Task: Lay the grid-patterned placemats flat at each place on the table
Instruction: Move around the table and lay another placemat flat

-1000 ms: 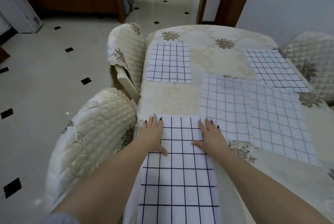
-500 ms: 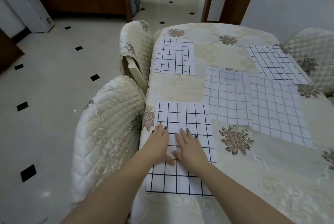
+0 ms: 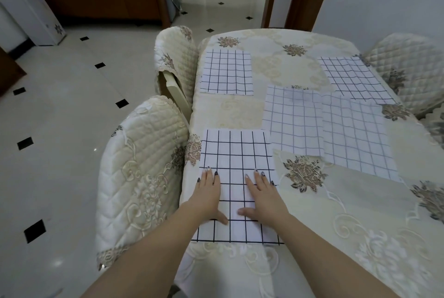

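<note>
Both my palms flat, fingers spread, gripping nothing: left hand [image 3: 208,195], right hand [image 3: 262,198] press near placemat [image 3: 236,151], long axis running away from me. No writing.

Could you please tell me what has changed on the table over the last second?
The left hand and right hand, close together half a second ago, have spread apart across the near placemat, both flat on it, gripping nothing. The mat now lies wholly on the tablecloth. The far-left placemat and the three on the right stayed put.
</note>
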The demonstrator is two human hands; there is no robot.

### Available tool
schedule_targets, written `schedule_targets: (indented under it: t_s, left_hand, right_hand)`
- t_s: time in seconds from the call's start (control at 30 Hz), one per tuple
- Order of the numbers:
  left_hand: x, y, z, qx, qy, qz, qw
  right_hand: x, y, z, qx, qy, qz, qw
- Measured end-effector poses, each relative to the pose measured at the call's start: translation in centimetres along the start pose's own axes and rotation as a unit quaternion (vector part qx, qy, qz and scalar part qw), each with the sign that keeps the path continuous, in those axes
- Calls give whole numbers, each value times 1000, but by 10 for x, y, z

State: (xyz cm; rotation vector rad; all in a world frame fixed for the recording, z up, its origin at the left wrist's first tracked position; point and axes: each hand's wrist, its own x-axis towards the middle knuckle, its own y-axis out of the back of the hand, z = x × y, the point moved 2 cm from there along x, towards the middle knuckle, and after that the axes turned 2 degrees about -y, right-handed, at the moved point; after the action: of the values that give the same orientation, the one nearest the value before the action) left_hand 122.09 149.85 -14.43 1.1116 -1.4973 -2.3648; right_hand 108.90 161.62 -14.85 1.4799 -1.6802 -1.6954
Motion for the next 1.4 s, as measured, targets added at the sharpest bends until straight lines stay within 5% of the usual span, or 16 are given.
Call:
schedule_targets:
  t_s: [0.13,0.23,0.37,0.47,0.67,1.4]
  left_hand:
    - [-4,1,-1,-27,-14,10,999]
    - [-10,5,-5,-163,3,116,980]
    - [-18,18,-20,-324,161,306,881]
    - [-17,21,-31,-367,245,295,847]
    - [-10,14,-43,-394,300,203,844]
    - [-5,7,-65,-430,303,209,824]
  right_hand:
    - [-6,7,13,15,-37,-8,999]
    - [-7,20,12,163,-56,64,983]
    - [-15,41,32,402,-199,183,875]
    - [-21,46,44,411,-286,161,851]
    - [-24,50,36,355,-317,79,876]
    - [0,25,29,349,-263,126,891]
